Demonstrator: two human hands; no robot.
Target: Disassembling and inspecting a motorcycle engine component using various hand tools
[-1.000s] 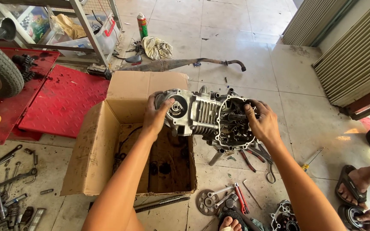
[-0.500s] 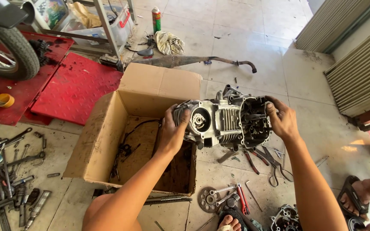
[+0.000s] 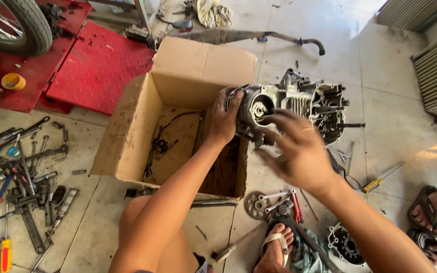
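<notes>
Head view: engine block (image 3: 299,108) sits over the right edge of the open cardboard box (image 3: 178,116), above the tiled floor (image 3: 390,131). Left hand (image 3: 224,119), grip wrapped on the round side cover end. Right hand (image 3: 299,151) hovers just in front, fingers spread, holding nothing. Looks heavy, rigid, probably oily; grab the casing, not the protruding studs. Spanners (image 3: 21,172) lie scattered to the left.

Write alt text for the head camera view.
A person's left hand grips a grimy motorcycle engine over an open cardboard box, the right hand spread open in front. Tools litter the tiled floor.
</notes>
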